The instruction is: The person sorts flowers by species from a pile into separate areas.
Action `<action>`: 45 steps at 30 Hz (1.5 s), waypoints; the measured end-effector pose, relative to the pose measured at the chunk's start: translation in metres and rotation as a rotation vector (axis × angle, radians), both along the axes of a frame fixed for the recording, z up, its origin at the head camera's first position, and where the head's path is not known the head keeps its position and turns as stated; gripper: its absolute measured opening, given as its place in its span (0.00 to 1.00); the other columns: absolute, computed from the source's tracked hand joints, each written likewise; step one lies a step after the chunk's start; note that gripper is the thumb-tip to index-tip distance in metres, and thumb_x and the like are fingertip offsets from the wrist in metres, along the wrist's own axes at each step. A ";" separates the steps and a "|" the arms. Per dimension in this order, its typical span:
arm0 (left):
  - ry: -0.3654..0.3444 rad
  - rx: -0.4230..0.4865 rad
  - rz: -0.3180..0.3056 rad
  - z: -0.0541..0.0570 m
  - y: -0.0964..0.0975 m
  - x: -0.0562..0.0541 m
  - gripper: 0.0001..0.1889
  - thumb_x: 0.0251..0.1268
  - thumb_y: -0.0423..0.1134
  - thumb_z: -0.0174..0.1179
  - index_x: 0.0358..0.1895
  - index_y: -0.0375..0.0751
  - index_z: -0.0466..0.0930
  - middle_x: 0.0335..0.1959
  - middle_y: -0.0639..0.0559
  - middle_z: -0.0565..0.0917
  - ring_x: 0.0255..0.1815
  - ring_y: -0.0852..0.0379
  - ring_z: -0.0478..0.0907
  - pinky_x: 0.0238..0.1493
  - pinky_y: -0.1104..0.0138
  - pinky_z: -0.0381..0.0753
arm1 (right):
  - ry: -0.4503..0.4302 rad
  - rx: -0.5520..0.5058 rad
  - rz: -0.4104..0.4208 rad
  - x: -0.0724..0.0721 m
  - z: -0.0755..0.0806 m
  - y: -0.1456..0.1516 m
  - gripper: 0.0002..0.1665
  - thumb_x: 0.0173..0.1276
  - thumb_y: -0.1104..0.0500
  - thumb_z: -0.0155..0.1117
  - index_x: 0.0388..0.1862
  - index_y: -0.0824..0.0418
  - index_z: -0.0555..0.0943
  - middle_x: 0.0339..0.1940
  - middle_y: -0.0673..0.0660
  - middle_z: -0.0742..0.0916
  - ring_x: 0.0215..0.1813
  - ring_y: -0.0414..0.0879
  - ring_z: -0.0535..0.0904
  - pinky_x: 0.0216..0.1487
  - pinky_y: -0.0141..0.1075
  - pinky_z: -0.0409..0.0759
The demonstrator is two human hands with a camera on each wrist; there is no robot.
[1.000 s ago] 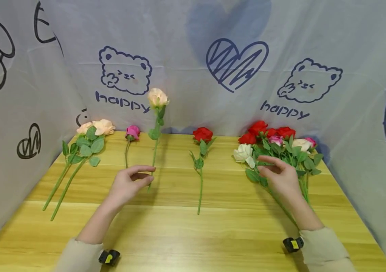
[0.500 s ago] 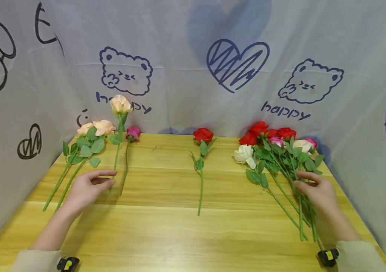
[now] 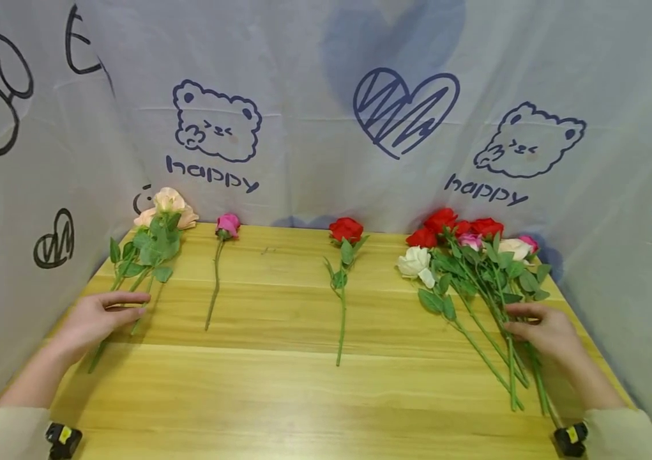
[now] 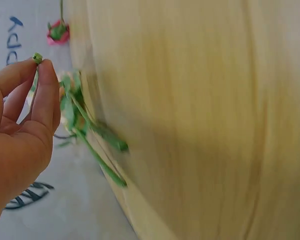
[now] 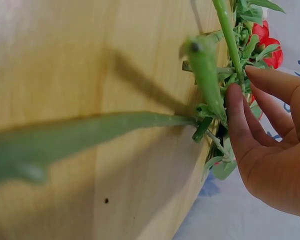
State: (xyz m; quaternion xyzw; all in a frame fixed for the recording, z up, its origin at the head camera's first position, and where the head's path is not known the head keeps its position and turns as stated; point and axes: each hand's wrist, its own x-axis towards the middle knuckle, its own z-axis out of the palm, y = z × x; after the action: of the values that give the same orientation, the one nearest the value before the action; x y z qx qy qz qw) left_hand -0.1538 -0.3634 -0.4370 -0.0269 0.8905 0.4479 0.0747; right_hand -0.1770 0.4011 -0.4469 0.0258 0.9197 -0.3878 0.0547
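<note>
In the head view my left hand (image 3: 92, 322) pinches the stem of a peach rose (image 3: 169, 200) between thumb and fingertips. This bloom lies over the other peach roses (image 3: 186, 218) at the table's left. The left wrist view shows the cut stem end (image 4: 37, 58) poking out between the fingertips. My right hand (image 3: 550, 332) is at a pile of roses on the right, its thumb and index finger on either side of a green stem (image 5: 230, 40). Whether they grip it I cannot tell. Red roses (image 3: 439, 220) and a white rose (image 3: 416, 263) top this pile.
A single pink rose (image 3: 228, 225) lies left of the middle, and a single red rose (image 3: 346, 229) lies nearer the middle of the wooden table (image 3: 280, 409). A printed cloth (image 3: 314, 147) hangs behind and along both sides.
My left hand has carried the peach rose leftward, past the pink rose, and lowered it onto the other peach roses. My right hand has moved right and down to the stems of the pile.
</note>
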 end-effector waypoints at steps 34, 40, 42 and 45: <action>0.009 -0.203 -0.030 -0.012 -0.017 0.002 0.24 0.74 0.38 0.65 0.65 0.25 0.78 0.63 0.24 0.78 0.58 0.31 0.80 0.38 0.72 0.82 | -0.062 -0.162 -0.071 0.002 0.000 0.005 0.33 0.79 0.57 0.63 0.74 0.74 0.70 0.69 0.77 0.76 0.40 0.35 0.87 0.43 0.35 0.88; 0.030 -0.215 -0.027 -0.012 -0.016 0.003 0.22 0.73 0.36 0.66 0.64 0.25 0.79 0.61 0.25 0.80 0.45 0.56 0.85 0.37 0.70 0.84 | -0.029 -0.185 -0.092 0.003 0.002 0.004 0.33 0.80 0.56 0.62 0.76 0.73 0.69 0.71 0.78 0.73 0.41 0.34 0.87 0.45 0.34 0.88; 0.036 -0.210 -0.026 -0.011 -0.016 0.004 0.22 0.73 0.35 0.66 0.64 0.24 0.79 0.60 0.25 0.81 0.44 0.59 0.84 0.36 0.69 0.84 | -0.017 -0.208 -0.105 0.004 0.003 0.004 0.33 0.80 0.56 0.62 0.76 0.72 0.68 0.72 0.77 0.73 0.41 0.34 0.87 0.46 0.34 0.88; 0.058 -0.226 -0.006 -0.010 -0.014 0.005 0.21 0.73 0.34 0.65 0.64 0.24 0.79 0.56 0.27 0.84 0.44 0.54 0.86 0.36 0.68 0.83 | -0.001 -0.249 -0.139 0.003 0.005 0.002 0.34 0.80 0.56 0.63 0.77 0.71 0.69 0.71 0.72 0.74 0.42 0.35 0.87 0.47 0.34 0.88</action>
State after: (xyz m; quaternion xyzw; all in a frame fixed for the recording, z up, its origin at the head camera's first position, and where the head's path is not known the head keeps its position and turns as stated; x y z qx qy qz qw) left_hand -0.1491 -0.3777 -0.4465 -0.0198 0.9373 0.3449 0.0467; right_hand -0.1736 0.4036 -0.4424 0.0825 0.8606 -0.5016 0.0312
